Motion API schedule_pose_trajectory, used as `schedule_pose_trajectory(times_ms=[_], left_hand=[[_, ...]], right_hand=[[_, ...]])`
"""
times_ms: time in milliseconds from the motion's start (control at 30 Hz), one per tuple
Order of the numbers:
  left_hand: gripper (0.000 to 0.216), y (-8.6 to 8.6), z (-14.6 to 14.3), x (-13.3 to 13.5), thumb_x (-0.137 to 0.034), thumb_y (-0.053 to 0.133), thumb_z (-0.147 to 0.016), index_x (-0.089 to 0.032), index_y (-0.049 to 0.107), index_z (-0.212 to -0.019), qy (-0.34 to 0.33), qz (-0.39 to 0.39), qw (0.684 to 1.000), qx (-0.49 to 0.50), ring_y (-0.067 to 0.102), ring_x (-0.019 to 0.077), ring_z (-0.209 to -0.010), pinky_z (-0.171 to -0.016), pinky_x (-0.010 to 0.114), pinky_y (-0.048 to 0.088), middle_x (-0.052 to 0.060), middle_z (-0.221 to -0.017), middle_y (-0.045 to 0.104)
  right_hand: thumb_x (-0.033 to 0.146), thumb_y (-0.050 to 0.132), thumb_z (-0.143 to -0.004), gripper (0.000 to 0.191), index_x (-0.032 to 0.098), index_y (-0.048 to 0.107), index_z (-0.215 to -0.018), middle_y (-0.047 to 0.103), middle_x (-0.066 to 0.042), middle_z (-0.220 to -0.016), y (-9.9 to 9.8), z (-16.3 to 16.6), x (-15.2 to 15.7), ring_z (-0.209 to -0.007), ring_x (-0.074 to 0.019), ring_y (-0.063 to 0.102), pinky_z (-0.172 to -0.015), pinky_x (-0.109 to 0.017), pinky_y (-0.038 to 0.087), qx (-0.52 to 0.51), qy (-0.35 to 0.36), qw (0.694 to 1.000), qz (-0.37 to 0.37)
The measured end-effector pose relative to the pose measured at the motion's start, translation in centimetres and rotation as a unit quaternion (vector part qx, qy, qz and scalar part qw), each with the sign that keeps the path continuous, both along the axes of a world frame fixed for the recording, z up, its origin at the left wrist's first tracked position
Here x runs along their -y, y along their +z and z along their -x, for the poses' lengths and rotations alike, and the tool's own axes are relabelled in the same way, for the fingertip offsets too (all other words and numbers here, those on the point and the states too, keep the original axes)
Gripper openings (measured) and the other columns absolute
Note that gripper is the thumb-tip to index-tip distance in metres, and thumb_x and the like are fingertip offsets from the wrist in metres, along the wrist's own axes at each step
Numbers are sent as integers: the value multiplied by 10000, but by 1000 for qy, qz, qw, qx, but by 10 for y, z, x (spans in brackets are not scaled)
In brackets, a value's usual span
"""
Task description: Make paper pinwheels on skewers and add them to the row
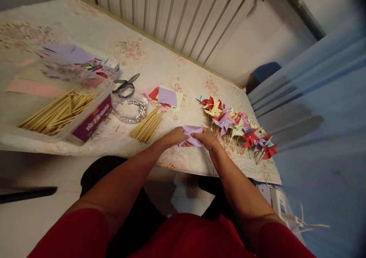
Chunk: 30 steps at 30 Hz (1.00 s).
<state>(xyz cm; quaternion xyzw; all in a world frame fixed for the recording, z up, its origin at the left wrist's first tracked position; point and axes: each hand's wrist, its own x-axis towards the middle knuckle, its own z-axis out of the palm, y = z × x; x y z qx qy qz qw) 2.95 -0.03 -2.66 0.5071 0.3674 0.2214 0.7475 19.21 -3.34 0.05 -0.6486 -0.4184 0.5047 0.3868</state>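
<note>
Over the table's front edge, a small purple piece of paper [192, 129] is held between my two hands. My left hand [180, 136] grips its left side, thumb on top. On the right side, my right hand [206, 138] pinches it, also thumb on top. The fingers beneath the paper are mostly hidden. To the left lie a bundle of thin wooden sticks [148, 124] and a stack of coloured paper squares [167, 97], a purple one on top. Many finished paper pinwheels [223, 123] on sticks lie in rows to the right of my right hand.
A round clear dish [120, 115] holds small shiny pieces; scissors [126, 87] lie behind it. At left stands a plastic bin [61, 137] of sticks, with more coloured paper [67, 53] behind. A radiator [171, 17] lines the back, a blue curtain [320, 109] the right.
</note>
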Motion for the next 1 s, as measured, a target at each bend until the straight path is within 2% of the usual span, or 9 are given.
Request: schedule_pose_trajectory(times_ms=[167, 267, 467, 600, 767, 1000], left_hand=[[295, 4, 1, 1, -94, 627, -700, -113, 647, -994, 29, 33, 999, 13, 694, 189, -656, -629, 273, 516, 62, -725, 713], [256, 5, 4, 1, -162, 681, -729, -120, 643, -979, 61, 70, 994, 63, 674, 164, -663, -676, 278, 511, 66, -742, 711], [383, -8, 2, 0, -207, 837, -619, -154, 659, -954, 126, 155, 951, 234, 634, 131, -720, -769, 296, 493, 40, -830, 700], [390, -12, -3, 4, -209, 863, -579, -148, 671, -914, 139, 200, 928, 282, 627, 126, -760, -784, 279, 478, 34, -844, 687], [371, -8, -5, 12, -266, 855, -592, -133, 679, -890, 157, 173, 930, 284, 624, 124, -746, -733, 264, 462, 25, -835, 673], [323, -8, -10, 9, -274, 853, -555, -112, 660, -758, 212, 171, 912, 307, 549, 98, -596, -593, 240, 406, -1, -656, 628]], right_hand=[[270, 804, -500, 325, 170, 712, -795, 721, 17, -698, -6, 6, 1, -589, -138, 607, -616, -256, 490, -47, -45, 997, -28], [247, 808, -511, 318, 170, 689, -796, 717, 14, -698, -11, 11, -1, -593, -143, 615, -609, -259, 502, -86, -94, 990, -55], [205, 780, -572, 327, 173, 651, -870, 720, 16, -738, -17, 25, -6, -637, -151, 656, -630, -267, 546, -158, -202, 960, -114], [176, 761, -581, 365, 181, 631, -921, 723, 25, -768, -16, 35, -10, -676, -144, 673, -661, -255, 562, -201, -247, 935, -156], [168, 757, -583, 351, 174, 630, -909, 720, 23, -759, -15, 44, -11, -654, -143, 666, -642, -255, 564, -225, -274, 921, -161], [160, 751, -603, 309, 158, 647, -894, 724, 14, -759, -16, 61, -6, -650, -137, 664, -653, -252, 553, -249, -264, 919, -154]])
